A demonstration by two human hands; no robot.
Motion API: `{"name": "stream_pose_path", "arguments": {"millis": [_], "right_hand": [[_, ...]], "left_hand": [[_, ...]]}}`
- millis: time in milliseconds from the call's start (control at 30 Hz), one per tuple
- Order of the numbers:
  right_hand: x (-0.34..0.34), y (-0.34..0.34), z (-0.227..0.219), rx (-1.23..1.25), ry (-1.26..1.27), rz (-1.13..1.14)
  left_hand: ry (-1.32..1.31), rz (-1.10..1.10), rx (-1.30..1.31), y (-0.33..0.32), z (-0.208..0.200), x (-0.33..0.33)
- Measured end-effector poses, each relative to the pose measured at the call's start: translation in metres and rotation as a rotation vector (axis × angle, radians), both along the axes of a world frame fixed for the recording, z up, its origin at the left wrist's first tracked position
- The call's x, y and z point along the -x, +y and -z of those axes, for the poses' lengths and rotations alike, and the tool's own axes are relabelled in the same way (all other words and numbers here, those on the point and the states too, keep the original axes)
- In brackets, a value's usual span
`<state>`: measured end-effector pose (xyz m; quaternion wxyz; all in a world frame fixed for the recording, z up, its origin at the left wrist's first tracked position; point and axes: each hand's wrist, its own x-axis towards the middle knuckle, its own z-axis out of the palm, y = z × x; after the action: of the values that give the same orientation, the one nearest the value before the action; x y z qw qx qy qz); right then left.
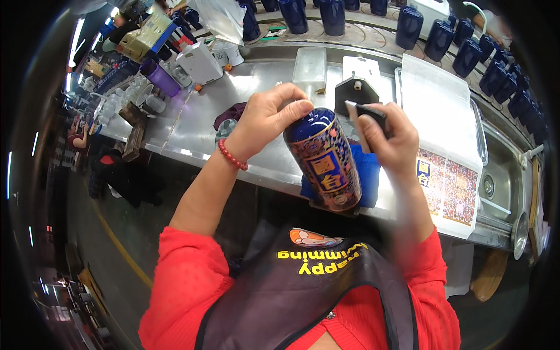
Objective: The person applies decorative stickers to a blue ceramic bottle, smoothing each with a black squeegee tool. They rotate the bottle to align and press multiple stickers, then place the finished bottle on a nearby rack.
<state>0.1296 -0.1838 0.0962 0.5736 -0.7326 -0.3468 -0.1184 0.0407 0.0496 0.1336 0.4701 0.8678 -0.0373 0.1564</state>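
Observation:
A dark blue glossy bottle [335, 184] with a colourful patterned wrap and gold-edged lettering leans in front of me at the bench edge. My left hand [271, 116], a red bead bracelet on its wrist, grips the bottle's upper end with thumb and fingers; the neck is hidden. Just right of the bottle, my right hand [392, 137] is closed round a flat scraper [373, 115] with a dark grip and a pale edge. The scraper appears apart from the bottle. Under and beside the bottle lies a blue cloth [368, 175].
Printed pattern sheets [446, 186] and white paper [437, 99] lie right, before a metal sink [499, 175]. A clear tray [310, 67] and a white, dark-faced block [357, 87] stand behind. Several blue bottles [410, 28] line the back. A purple cup [160, 79] stands left.

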Motion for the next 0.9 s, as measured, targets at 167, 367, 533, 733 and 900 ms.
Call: {"name": "stream_pose_path", "arguments": {"millis": [167,367,533,733,900], "right_hand": [[0.038,-0.003,-0.008,0.16,-0.653,-0.42],[0.033,0.001,-0.007,-0.028,-0.447,-0.038],[0.047,0.006,-0.009,0.125,-0.543,-0.538],[0.042,0.004,-0.016,0.109,-0.325,0.011],[0.048,0.001,-0.012,0.074,-0.266,-0.278]], "left_hand": [[-0.03,-0.143,-0.159,-0.005,-0.004,-0.007],[0.037,-0.157,-0.184,-0.007,-0.009,-0.004],[0.171,0.138,0.136,0.004,-0.008,-0.001],[0.046,0.064,-0.031,0.004,-0.007,0.005],[-0.076,-0.121,-0.205,-0.006,-0.008,0.0]]}}
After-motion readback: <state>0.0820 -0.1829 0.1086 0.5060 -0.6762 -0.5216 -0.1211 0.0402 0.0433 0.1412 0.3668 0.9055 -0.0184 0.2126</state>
